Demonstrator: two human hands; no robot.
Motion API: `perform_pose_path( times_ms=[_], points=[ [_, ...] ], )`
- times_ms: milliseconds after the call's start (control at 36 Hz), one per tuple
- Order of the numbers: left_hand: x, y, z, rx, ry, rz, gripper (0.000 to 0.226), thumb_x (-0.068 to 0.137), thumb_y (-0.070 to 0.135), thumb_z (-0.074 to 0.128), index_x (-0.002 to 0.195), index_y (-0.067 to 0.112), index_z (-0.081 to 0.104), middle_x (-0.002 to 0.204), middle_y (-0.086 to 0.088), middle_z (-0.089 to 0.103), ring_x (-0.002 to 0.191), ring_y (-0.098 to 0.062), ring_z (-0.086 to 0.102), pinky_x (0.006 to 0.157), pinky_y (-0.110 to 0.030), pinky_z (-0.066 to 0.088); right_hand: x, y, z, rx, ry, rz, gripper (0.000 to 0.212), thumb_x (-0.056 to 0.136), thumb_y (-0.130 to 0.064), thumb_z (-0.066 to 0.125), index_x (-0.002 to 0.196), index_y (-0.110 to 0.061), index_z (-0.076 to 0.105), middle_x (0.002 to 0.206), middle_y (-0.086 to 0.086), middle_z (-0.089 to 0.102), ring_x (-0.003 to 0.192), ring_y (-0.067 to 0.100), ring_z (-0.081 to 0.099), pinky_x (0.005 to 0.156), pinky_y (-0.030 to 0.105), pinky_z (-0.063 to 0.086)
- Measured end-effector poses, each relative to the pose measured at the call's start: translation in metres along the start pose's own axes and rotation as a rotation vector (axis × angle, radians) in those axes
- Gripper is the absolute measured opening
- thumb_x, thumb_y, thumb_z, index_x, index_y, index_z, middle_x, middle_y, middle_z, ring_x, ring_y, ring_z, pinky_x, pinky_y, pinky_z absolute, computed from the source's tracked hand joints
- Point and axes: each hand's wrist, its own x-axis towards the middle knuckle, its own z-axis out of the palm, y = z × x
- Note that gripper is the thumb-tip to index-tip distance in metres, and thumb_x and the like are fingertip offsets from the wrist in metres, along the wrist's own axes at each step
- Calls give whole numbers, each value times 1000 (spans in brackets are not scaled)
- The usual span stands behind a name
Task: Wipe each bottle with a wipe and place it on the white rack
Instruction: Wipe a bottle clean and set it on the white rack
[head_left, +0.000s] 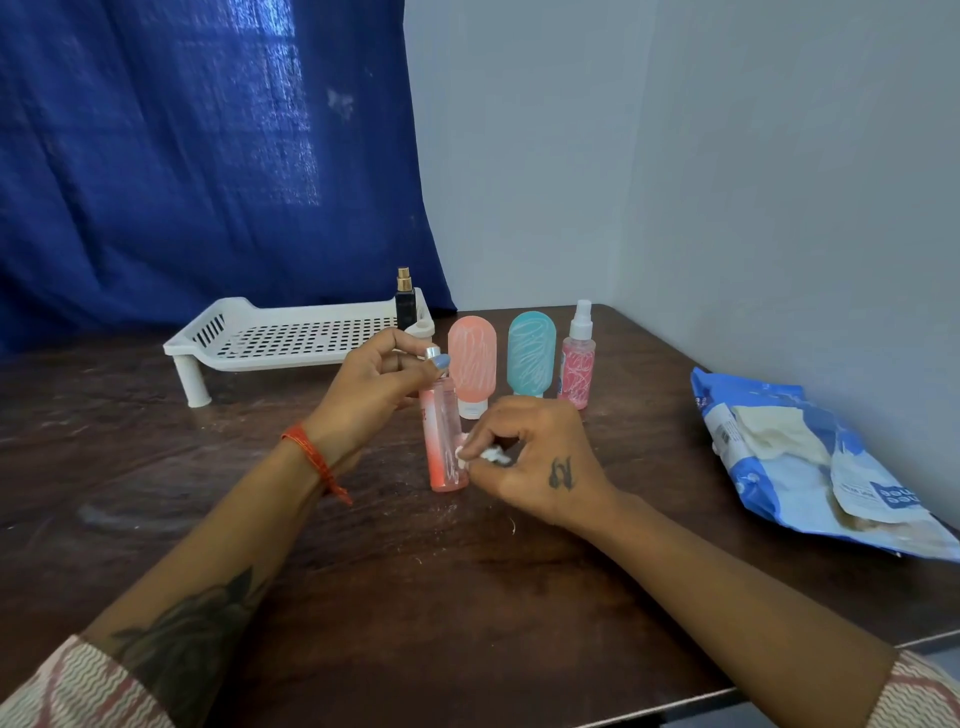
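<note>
A tall clear pink bottle (442, 441) stands on the dark wooden table (467, 597). My left hand (371, 384) pinches its silver top. My right hand (530, 457) holds a crumpled white wipe (491, 456) against the bottle's lower side. Behind stand a salmon squeeze bottle (471, 364), a teal squeeze bottle (531, 352) and a small pink spray bottle (576, 364). A dark perfume bottle (405, 304) with a gold top stands on the right end of the white rack (291, 338).
A blue pack of wipes (810, 457) lies open at the right, near the grey wall. A blue curtain hangs behind the rack. The table's front edge runs along the lower right.
</note>
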Motion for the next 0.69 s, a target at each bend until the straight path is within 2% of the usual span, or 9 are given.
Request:
perform_pose_path(
  times_ms=[111,250,389,472,611,694],
  points=[
    [0,1,0,-6,-1,-3,14,88,4,59,87,18,56,87,-5,68,79,-11,64,69,-26,47,1,0,1,-43,77,-49,10,71,-5,75,80,-9,75,80,0,71,74,4,63,69,20,54],
    [-1,1,1,-8,5,4,13,87,6,60,87,18,56,83,-3,67,75,-9,63,67,-25,46,0,-3,3,-32,36,-119,12,70,-3,76,81,-10,76,82,2,72,78,4,65,72,21,54],
    [0,1,1,-6,9,3,12,87,7,61,86,18,56,82,-2,67,77,-9,64,70,-26,47,-1,-4,-1,4,-70,-90,7,66,-3,75,71,-9,75,73,2,71,67,7,64,64,21,54],
    [1,0,0,-2,11,-1,12,87,6,61,87,17,56,83,-2,67,78,-10,64,71,-28,47,-1,-2,-1,-43,-54,-70,3,66,-8,73,67,-9,75,70,0,70,64,6,63,60,25,54],
    [2,-2,1,-13,7,0,13,86,5,62,86,16,57,85,-6,68,81,-15,64,73,-30,48,2,-2,1,-60,157,-112,16,74,-8,75,90,-8,75,88,3,72,82,6,65,74,20,54],
    [1,-2,1,-15,12,4,12,84,7,64,86,17,57,89,-12,67,89,-23,65,79,-36,50,2,-3,5,-102,157,-150,23,74,-8,77,97,-9,73,96,4,71,90,10,64,80,23,53]
  ],
)
